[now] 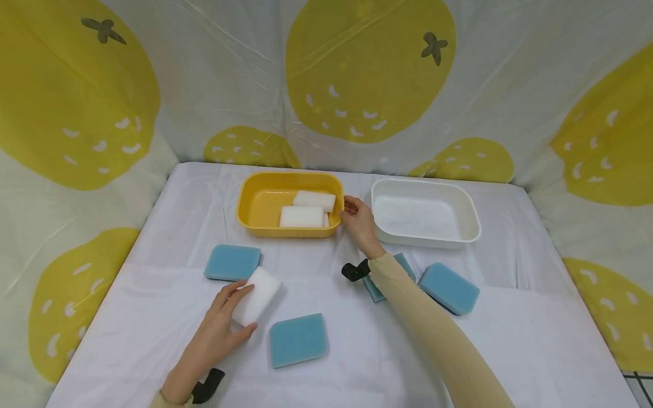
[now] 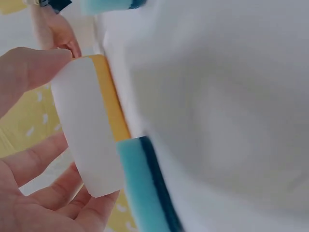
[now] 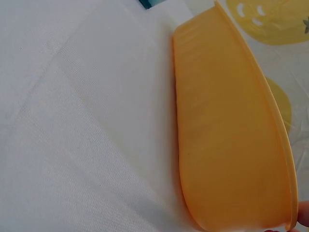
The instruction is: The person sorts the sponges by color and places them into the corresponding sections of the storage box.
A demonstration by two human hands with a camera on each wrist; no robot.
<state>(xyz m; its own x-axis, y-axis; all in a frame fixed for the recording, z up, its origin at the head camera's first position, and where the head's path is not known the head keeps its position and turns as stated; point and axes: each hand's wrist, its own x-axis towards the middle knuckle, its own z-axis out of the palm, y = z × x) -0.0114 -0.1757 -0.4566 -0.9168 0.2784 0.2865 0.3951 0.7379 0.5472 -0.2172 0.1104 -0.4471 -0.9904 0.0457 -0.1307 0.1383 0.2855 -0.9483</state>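
Observation:
My left hand [image 1: 216, 326] holds a white sponge block [image 1: 258, 296] by its edges, thumb on one side and fingers on the other. In the left wrist view the white block [image 2: 87, 125] is tilted up between thumb and fingertips. My right hand [image 1: 359, 224] grips the right end of the yellow basin [image 1: 260, 231], with fingertips at its rim. In the right wrist view the basin's outer wall [image 3: 227, 125] fills much of the picture, and only bits of the fingers show. Several white blocks [image 1: 302, 216] lie inside the basin's right half.
A white basin [image 1: 425, 241] stands right of the yellow one. Blue sponges lie on the white cloth: one [image 1: 233, 262] behind the left hand, one [image 1: 298, 340] near the middle, one [image 1: 449, 288] at right, and one [image 1: 374, 290] partly under the right forearm.

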